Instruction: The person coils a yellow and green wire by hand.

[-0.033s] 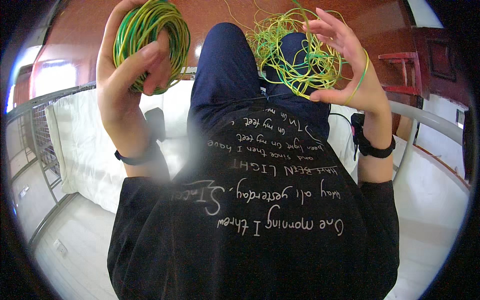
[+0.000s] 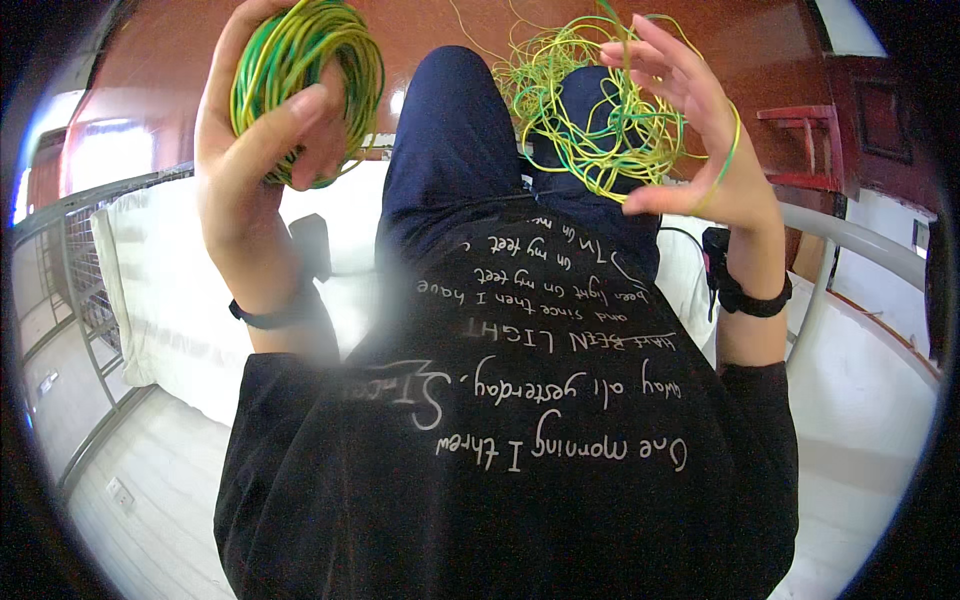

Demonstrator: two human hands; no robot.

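A thick coil of green and yellow wire (image 2: pixel 262 75) is gripped in my left hand (image 2: pixel 235 150) at the upper left. The thumb presses on its near side, and other fingers pass through its middle. Over my right knee spreads a loose tangle of the same wire (image 2: pixel 600 165). Beside it is my right hand (image 2: pixel 725 165), thumb and fingers spread wide around the tangle's right side. One strand loops round the back of this hand, and other loops lie near its palm and fingertips. Whether the fingertips touch them, I cannot tell.
My knees in dark blue trousers (image 2: pixel 440 130) stand bent between the hands. Beneath me is a white mattress (image 2: pixel 150 290) with metal rails (image 2: pixel 880 255) at the sides. A reddish-brown surface (image 2: pixel 430 25) lies ahead, and a red wooden stool (image 2: pixel 800 150) stands at the right.
My left hand and the coil have shifted very slightly to the right. The right hand and the tangle look almost the same.
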